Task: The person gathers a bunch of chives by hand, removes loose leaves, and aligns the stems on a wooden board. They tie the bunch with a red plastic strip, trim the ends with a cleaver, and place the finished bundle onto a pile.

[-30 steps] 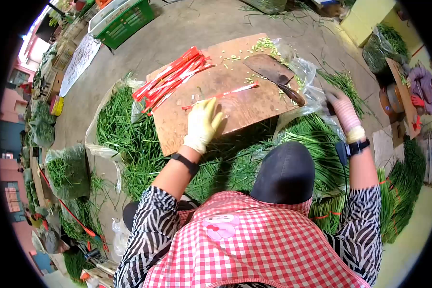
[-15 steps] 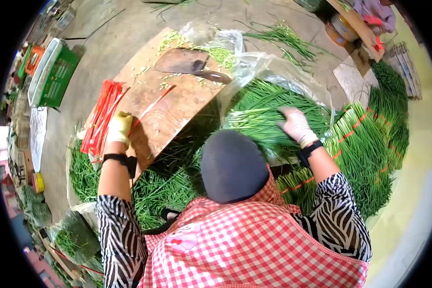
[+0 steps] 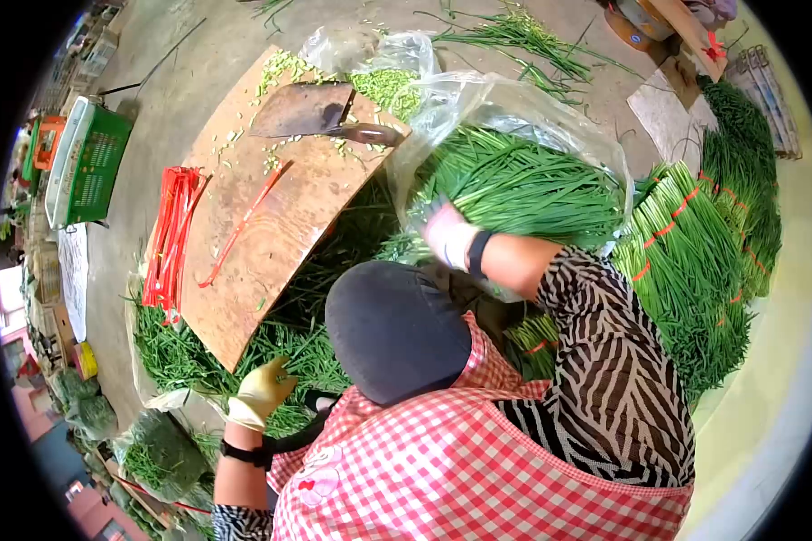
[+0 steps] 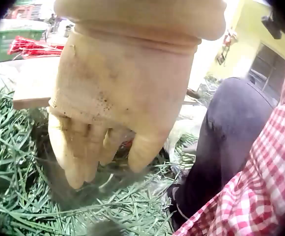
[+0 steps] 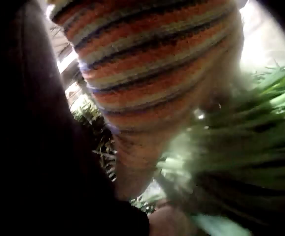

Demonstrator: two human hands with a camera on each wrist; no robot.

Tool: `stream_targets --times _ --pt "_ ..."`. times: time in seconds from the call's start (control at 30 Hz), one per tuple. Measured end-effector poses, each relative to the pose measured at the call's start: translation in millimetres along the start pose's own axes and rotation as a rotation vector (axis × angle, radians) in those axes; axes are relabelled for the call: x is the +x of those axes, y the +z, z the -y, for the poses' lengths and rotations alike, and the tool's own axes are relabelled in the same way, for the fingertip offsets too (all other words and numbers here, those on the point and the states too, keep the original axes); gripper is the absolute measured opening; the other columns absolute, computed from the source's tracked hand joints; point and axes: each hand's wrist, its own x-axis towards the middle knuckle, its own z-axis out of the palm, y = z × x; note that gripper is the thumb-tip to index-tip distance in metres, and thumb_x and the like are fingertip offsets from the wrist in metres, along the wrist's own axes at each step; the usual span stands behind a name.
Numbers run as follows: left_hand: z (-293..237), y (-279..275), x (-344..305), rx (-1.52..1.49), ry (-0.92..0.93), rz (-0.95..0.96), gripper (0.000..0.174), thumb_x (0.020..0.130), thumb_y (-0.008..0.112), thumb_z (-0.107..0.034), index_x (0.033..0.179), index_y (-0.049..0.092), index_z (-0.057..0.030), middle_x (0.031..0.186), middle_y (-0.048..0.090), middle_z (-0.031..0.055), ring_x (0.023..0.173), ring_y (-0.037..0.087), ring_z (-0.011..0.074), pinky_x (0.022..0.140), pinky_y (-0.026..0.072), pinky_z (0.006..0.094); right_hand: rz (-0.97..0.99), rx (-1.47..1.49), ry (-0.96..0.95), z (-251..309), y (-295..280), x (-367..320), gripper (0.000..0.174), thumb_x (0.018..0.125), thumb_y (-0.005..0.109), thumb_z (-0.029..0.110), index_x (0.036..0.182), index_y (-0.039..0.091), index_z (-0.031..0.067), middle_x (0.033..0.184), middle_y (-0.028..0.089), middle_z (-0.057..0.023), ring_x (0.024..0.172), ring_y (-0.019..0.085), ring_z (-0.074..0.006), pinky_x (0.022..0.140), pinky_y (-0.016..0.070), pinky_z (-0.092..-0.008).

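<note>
In a yellow rubber glove, my left hand (image 3: 262,392) hangs over loose green leaves (image 4: 19,162) below the board's near corner. Its fingers are loosely bent, with nothing between them. My right hand (image 3: 447,233), in a striped knit glove, is at the left end of a pile of garlic chives (image 3: 532,194) in a clear plastic bag (image 3: 595,149). Pale stem ends (image 5: 174,169) lie beside that glove (image 5: 157,73) in the right wrist view. Its fingers are blurred and mostly hidden, so I cannot tell whether they grip the stems.
The wooden board (image 3: 244,243) carries a cleaver (image 3: 302,110), chopped stem pieces (image 3: 383,90), red ties (image 3: 170,239) and one separate red tie (image 3: 244,225). Bundled chives (image 3: 686,243) with red bands lie at the right. My knee (image 3: 392,329) sits between the hands. A green crate (image 3: 95,171) stands far left.
My left hand has left the board and the red ties and come back toward my body. The right hand moved from the bag's right side to its left end.
</note>
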Motion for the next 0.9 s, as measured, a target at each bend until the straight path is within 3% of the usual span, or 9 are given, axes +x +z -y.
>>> stream_targets --times 0.1,0.3,0.4,0.53,0.7,0.73,0.8,0.87,0.9 --pt "5 23 -4 -0.293 -0.084 -0.025 0.047 0.092 0.071 -0.021 0.134 0.061 -0.0023 0.101 0.076 0.0174 0.092 0.075 0.0298 0.081 0.0585 0.0362 -0.267 -0.126 0.099 12 24 3 0.070 0.087 0.066 0.027 0.153 0.046 0.0103 0.154 0.047 -0.0224 0.140 0.045 -0.0388 0.121 0.0235 -0.0588" --pt "10 43 -1 -0.347 -0.029 -0.100 0.046 0.093 0.071 -0.017 0.134 0.061 0.0002 0.099 0.076 0.0158 0.090 0.075 0.0250 0.080 0.0587 0.0341 -0.086 0.155 0.370 -19 -14 14 0.099 0.075 0.079 0.053 0.153 0.040 0.0054 0.154 0.046 -0.0278 0.146 0.041 -0.0426 0.120 0.0238 -0.0611" --pt "11 40 3 -0.385 -0.079 -0.108 0.047 0.093 0.070 -0.019 0.135 0.061 -0.0001 0.105 0.076 0.0171 0.092 0.075 0.0261 0.083 0.0589 0.0346 0.007 -0.038 0.345 -12 2 37 0.072 0.090 0.069 0.033 0.151 0.046 0.0051 0.141 0.062 -0.0205 0.131 0.060 -0.0358 0.118 0.0275 -0.0614" --pt "13 38 1 -0.343 -0.102 -0.138 0.046 0.093 0.070 -0.020 0.134 0.061 0.0000 0.106 0.076 0.0180 0.092 0.075 0.0271 0.083 0.0588 0.0353 0.069 -0.076 0.239 -8 14 50 0.031 0.096 0.060 0.021 0.120 0.075 0.0079 0.120 0.075 -0.0128 0.113 0.071 -0.0291 0.106 0.0429 -0.0622" --pt "28 62 7 -0.419 -0.144 -0.055 0.049 0.094 0.070 -0.020 0.136 0.059 0.0027 0.111 0.075 0.0199 0.100 0.073 0.0257 0.087 0.0577 0.0346 -0.273 -0.138 0.302 3 42 47 0.034 0.093 0.062 0.021 0.122 0.072 0.0081 0.117 0.075 -0.0123 0.111 0.071 -0.0306 0.106 0.0441 -0.0588" --pt "22 60 12 -0.392 -0.167 -0.008 0.050 0.095 0.070 -0.019 0.138 0.058 0.0038 0.113 0.074 0.0198 0.103 0.072 0.0242 0.090 0.0569 0.0334 -0.183 -0.085 0.275 -2 44 59 0.028 0.092 0.063 0.022 0.114 0.075 0.0093 0.109 0.077 -0.0106 0.102 0.074 -0.0293 0.093 0.0516 -0.0560" --pt "40 80 26 -0.405 -0.123 0.013 0.051 0.094 0.071 -0.022 0.136 0.059 0.0034 0.110 0.075 0.0199 0.100 0.073 0.0265 0.087 0.0569 0.0360 -0.025 0.118 0.308 -14 38 65 0.022 0.088 0.066 0.019 0.105 0.076 0.0095 0.101 0.077 -0.0129 0.092 0.076 -0.0311 0.079 0.0558 -0.0524" --pt "27 75 26 -0.343 -0.131 0.019 0.051 0.094 0.071 -0.022 0.137 0.059 0.0024 0.110 0.075 0.0186 0.098 0.072 0.0258 0.086 0.0568 0.0366 -0.103 0.243 0.355 -32 26 56 0.019 0.084 0.069 0.016 0.100 0.077 0.0088 0.094 0.076 -0.0165 0.087 0.075 -0.0347 0.074 0.0577 -0.0507" --pt "23 72 25 -0.327 -0.123 0.010 0.050 0.095 0.071 -0.022 0.137 0.059 0.0022 0.110 0.075 0.0183 0.098 0.072 0.0257 0.086 0.0568 0.0364 -0.162 0.362 0.359 -41 -2 33 0.023 0.081 0.070 0.015 0.101 0.075 0.0061 0.098 0.075 -0.0196 0.094 0.074 -0.0367 0.081 0.0581 -0.0486"
